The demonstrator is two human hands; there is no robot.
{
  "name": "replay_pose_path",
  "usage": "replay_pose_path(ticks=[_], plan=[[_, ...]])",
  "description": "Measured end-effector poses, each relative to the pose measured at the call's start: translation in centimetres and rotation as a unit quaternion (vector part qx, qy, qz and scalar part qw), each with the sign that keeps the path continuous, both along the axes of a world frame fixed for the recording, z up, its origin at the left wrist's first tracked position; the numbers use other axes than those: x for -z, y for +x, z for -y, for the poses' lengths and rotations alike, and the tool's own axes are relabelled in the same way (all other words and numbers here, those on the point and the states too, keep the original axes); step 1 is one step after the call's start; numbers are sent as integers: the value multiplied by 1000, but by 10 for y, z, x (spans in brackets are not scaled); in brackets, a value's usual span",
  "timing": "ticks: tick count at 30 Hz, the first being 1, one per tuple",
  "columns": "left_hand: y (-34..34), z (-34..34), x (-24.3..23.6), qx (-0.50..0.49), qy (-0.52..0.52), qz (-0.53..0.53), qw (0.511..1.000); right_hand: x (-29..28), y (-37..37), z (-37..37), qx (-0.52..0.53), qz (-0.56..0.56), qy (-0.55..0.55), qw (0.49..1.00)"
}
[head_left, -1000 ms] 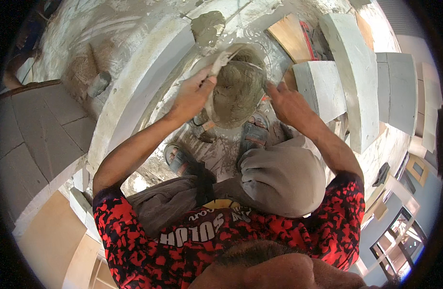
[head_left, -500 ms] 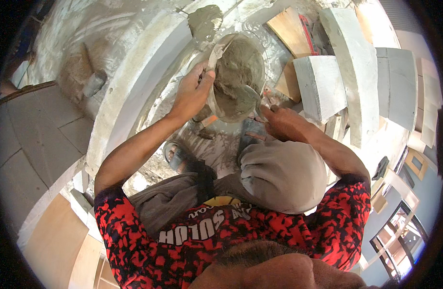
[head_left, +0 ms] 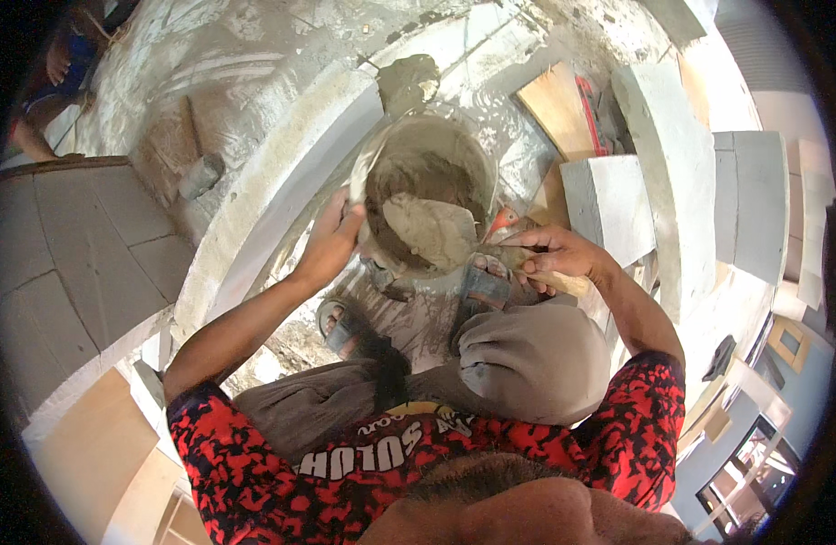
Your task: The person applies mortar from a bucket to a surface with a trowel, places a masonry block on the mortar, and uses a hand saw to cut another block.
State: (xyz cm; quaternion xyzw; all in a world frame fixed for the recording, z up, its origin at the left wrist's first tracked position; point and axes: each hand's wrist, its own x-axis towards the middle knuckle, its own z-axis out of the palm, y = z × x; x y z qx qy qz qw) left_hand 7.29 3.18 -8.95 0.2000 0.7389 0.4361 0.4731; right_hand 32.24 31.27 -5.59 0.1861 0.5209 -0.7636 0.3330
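Note:
A bucket of grey wet mortar [head_left: 400, 173] stands between my sandaled feet. My left hand [head_left: 331, 232] grips the bucket's left rim, thumb on the edge. My right hand [head_left: 563, 259] is closed on the wooden handle of a trowel [head_left: 563, 280]; the blade, heaped with mortar [head_left: 430, 229], lies inside the bucket. A small orange-red thing [head_left: 504, 219] shows just right of the bucket, partly hidden.
A long pale block [head_left: 263, 173] curves along the left, beside dark grey slabs [head_left: 91, 245]. At right are pale blocks [head_left: 663, 191], boards [head_left: 554, 109] and a red tool [head_left: 592, 118]. A wet mortar patch [head_left: 409, 77] lies beyond the bucket. Another person's hand [head_left: 56, 64] shows top left.
My right hand has come down and right, now round the wooden handle, with the mortar-covered blade in the bucket. My left hand is lower and further left, still on the rim.

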Motion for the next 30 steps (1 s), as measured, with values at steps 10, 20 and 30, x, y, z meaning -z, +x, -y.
replay_pose_path(ticks=[10, 20, 30], plan=[[12, 85, 35, -5, -39, 85, 996, -3, -115, -70, 96, -230, 466, 849], [-73, 81, -55, -24, -22, -135, 990, 138, -192, -92, -46, -151, 736, 659], [-98, 88, 8, -181, -12, -409, 894, 127, -185, -91, 210, 8, 458, 864]])
